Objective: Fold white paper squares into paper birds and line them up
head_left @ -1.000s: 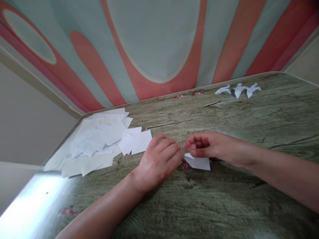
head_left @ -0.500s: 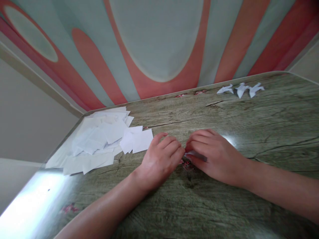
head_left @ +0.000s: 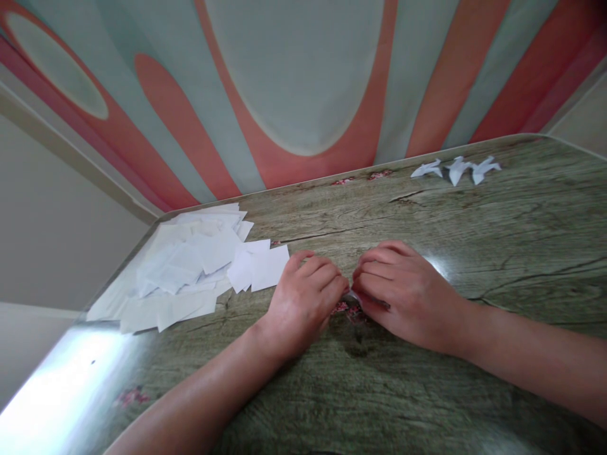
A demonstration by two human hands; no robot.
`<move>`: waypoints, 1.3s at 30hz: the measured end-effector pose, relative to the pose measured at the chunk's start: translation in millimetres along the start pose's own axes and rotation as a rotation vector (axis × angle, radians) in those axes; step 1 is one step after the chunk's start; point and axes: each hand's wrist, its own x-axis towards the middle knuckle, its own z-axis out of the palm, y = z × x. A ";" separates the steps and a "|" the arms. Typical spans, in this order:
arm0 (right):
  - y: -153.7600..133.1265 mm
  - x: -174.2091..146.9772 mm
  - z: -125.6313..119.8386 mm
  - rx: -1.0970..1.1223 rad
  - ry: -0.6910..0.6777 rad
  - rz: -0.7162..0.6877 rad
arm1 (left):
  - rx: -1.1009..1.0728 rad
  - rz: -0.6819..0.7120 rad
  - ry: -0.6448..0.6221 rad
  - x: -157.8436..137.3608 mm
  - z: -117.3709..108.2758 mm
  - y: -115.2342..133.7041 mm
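Note:
Close together over the middle of the table, my left hand [head_left: 306, 297] and my right hand [head_left: 403, 294] pinch a small folded piece of white paper [head_left: 349, 294] between their fingertips. Only a sliver of the paper shows; the fingers cover the rest, so its shape cannot be made out. Both hands are closed, with the fingers curled downward. A few loose white paper squares [head_left: 270, 267] lie just left of my left hand.
A spread pile of white paper sheets [head_left: 190, 262] covers the left side of the wood-patterned table [head_left: 474, 253]. Three folded white paper birds [head_left: 458, 170] stand near the far right edge. Behind the table rises a red and grey-green patterned wall [head_left: 303, 76].
My right hand's fingers have curled in closer, and less of the paper shows beneath them. My left hand has barely shifted. The papers and birds lie as before.

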 end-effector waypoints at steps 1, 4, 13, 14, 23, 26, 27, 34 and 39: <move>0.2 0.4 -0.8 -0.007 -0.009 -0.003 | -0.006 -0.009 -0.001 0.0 -0.2 -0.7; 0.5 1.3 -1.7 -0.014 -0.028 -0.010 | -0.024 -0.030 0.001 0.2 -0.1 -1.5; 4.4 0.6 0.3 0.091 -0.042 0.025 | -0.163 -0.022 0.036 0.4 8.1 -3.8; 7.0 1.1 -1.2 0.126 -0.064 0.020 | -0.187 -0.034 0.042 -0.2 9.4 -6.3; 25.0 2.5 -0.7 0.262 -0.138 0.024 | -0.350 -0.130 0.097 -5.0 19.1 -18.7; 27.4 2.2 2.8 0.306 -0.143 0.045 | -0.382 -0.141 0.089 -4.3 19.7 -18.8; 28.1 2.3 3.5 0.331 -0.146 0.060 | -0.389 -0.134 0.086 -4.0 19.5 -19.0; 25.4 4.5 0.8 0.622 -0.243 0.415 | -0.347 -0.041 0.076 -2.6 19.6 -15.4; 23.8 6.0 -2.5 0.778 -0.302 0.570 | -0.359 -0.047 0.135 -2.8 21.9 -12.5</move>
